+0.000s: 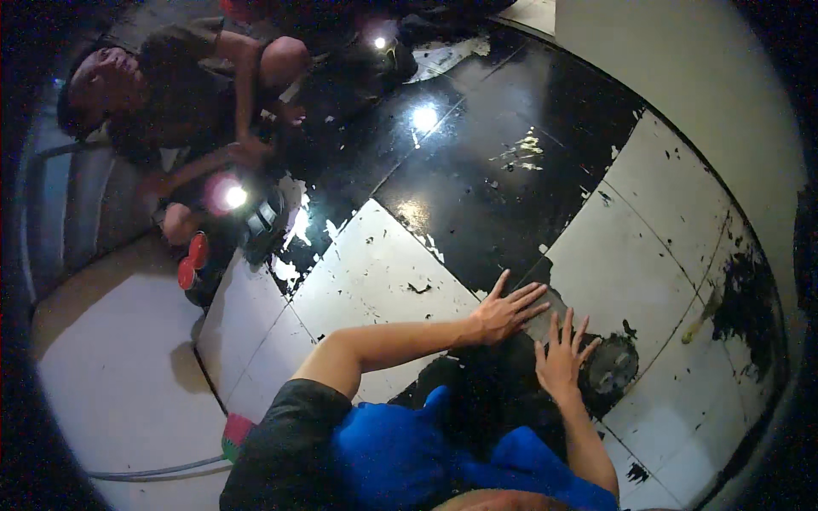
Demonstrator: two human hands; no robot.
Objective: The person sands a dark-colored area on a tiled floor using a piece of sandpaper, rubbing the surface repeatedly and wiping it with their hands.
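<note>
My left hand (507, 315) lies flat on the floor with its fingers spread, reaching over a smooth grey patch (538, 326). Close to its right, my right hand (560, 359) is also flat with spread fingers, its fingertips by the same patch. Neither hand visibly holds anything. Beside the right hand is a rough, dark grey round patch (612, 364). Around them the floor is laid in white tiles (383, 264) and glossy black tiles (486, 213), with flaking black and white bits at their edges. What lies under my palms is hidden.
Another person (183, 102) crouches at the left beside a lit lamp (232, 197) and red-topped containers (198, 250). A second light (380, 43) shines farther back. A pale wall (716, 111) bounds the right. A grey cable (162, 473) meets a red-and-green object (237, 434) at my left.
</note>
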